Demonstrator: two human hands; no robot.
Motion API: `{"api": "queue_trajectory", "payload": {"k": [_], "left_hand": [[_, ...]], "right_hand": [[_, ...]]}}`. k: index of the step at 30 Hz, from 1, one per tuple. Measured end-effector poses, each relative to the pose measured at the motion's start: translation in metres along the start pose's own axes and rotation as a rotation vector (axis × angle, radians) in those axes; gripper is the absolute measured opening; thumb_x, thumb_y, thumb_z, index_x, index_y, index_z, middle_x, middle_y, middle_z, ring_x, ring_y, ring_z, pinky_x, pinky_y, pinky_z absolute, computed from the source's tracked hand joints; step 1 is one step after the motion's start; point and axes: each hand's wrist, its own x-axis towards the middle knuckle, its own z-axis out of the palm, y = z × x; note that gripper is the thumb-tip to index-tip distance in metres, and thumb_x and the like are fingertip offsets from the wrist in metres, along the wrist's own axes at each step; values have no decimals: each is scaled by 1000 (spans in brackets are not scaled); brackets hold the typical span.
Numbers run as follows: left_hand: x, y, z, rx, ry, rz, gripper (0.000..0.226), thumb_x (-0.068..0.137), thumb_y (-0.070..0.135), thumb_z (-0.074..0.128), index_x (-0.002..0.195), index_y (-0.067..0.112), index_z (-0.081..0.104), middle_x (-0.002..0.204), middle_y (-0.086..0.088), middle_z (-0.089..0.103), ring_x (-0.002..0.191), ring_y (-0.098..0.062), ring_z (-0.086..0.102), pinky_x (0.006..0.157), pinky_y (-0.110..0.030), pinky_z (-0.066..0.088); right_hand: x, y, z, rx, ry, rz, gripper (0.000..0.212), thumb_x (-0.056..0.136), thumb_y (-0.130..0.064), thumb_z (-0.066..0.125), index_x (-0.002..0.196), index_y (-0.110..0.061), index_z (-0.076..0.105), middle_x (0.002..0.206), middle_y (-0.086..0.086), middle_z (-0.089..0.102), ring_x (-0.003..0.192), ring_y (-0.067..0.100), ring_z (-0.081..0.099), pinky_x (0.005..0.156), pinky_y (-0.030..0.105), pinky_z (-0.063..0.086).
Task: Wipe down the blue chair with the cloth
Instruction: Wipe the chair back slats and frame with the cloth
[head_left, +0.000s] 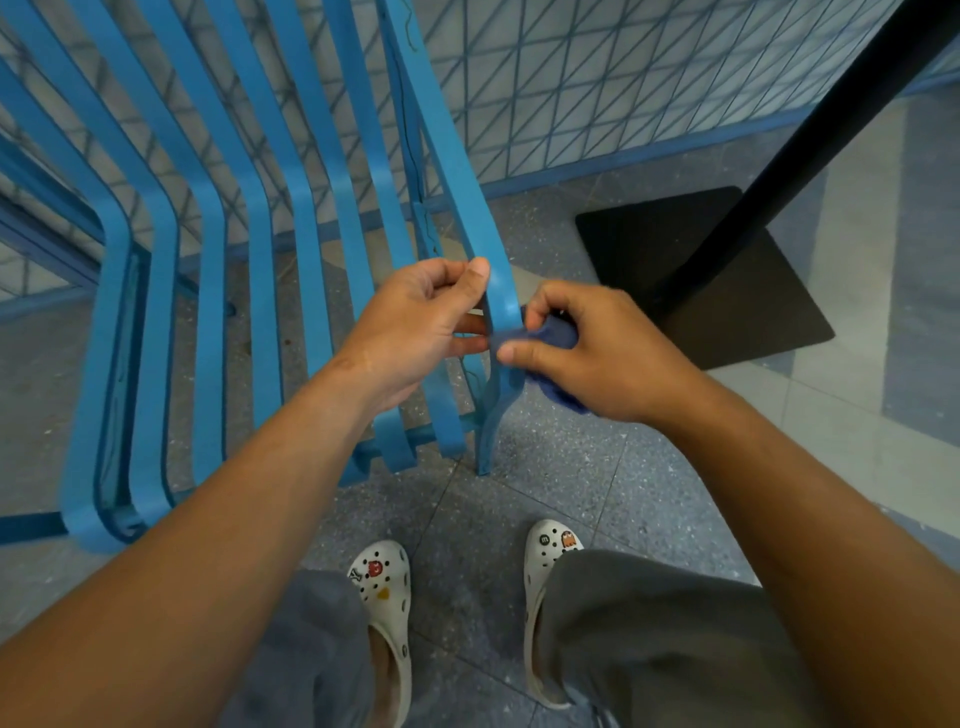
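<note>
A blue slatted chair (213, 270) fills the left and middle of the view, its seat slats running toward me. My left hand (415, 327) grips the chair's rightmost slat near its front bend, thumb on top and fingers curled under. My right hand (597, 353) holds a bunched dark blue cloth (556, 338) and presses it against the outer side of that same slat, just below my left thumb. Part of the cloth hangs under my right palm.
A black table post (810, 130) rises from a flat black base (727, 280) on the floor to the right of the chair. A blue wire mesh fence (597, 78) stands behind. My feet in white clogs (384, 592) stand on speckled grey floor tiles.
</note>
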Motion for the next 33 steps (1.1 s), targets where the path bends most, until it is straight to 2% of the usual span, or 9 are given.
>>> {"api": "queue_trajectory", "payload": {"k": [3,6,8,11,16,23,28,30,33], "left_hand": [[-1,0,-1,30,-3,9,24,103,31,54,104,8,63,95,-7,73,88,-23,72,81,-36,62],[-1,0,-4,77,-9,15,20,102,30,57,103,12,63,94,-6,72,85,-23,71,79,-36,61],[-1,-1,-7,116,-24,22,19,101,31,57,103,13,64,94,-5,74,83,-20,72,78,-35,61],[0,-1,-8,145,-48,27,20,102,31,57,103,13,65,97,-7,75,83,-18,73,79,-35,61],[1,-3,-10,213,-30,67,19,101,35,58,101,17,64,85,2,74,81,-16,74,82,-38,61],[-4,-1,-11,411,-6,162,22,100,39,58,104,19,66,92,0,74,84,-18,73,84,-44,61],[-6,-4,-13,530,-11,227,26,100,42,57,101,19,68,89,0,73,81,-15,72,82,-45,60],[-7,-5,-14,556,-29,236,25,100,42,57,99,19,68,87,0,73,81,-16,72,82,-44,60],[-6,-6,-15,565,-57,220,29,99,44,58,100,17,69,90,-3,74,83,-18,72,81,-46,60]], "right_hand": [[9,-7,0,97,136,-43,26,91,-36,74,89,-16,59,74,5,68,61,16,62,55,37,51],[12,2,-5,13,-25,-31,27,88,-39,76,90,-19,58,81,-2,66,72,5,61,65,36,53],[8,9,-6,-84,-133,-11,29,86,-41,77,91,-19,58,81,-1,68,76,10,66,69,41,56],[2,8,-4,-88,-175,0,29,88,-38,75,92,-15,57,73,6,71,61,19,68,58,46,57],[9,-1,-1,-115,105,-115,28,90,-45,72,89,-22,57,77,-1,66,70,14,61,61,39,51],[5,11,-4,-137,-148,-68,30,88,-41,73,95,-19,54,87,-2,66,80,13,64,70,42,55],[7,4,-7,-107,-22,-113,26,89,-40,73,93,-22,54,84,-4,65,75,6,62,63,27,52],[8,7,-6,-99,-59,-97,27,88,-39,75,94,-22,54,83,-5,64,72,2,60,60,19,49],[8,24,4,-289,-276,-14,30,86,-41,77,102,-23,59,89,-6,65,80,5,62,77,36,56]]}}
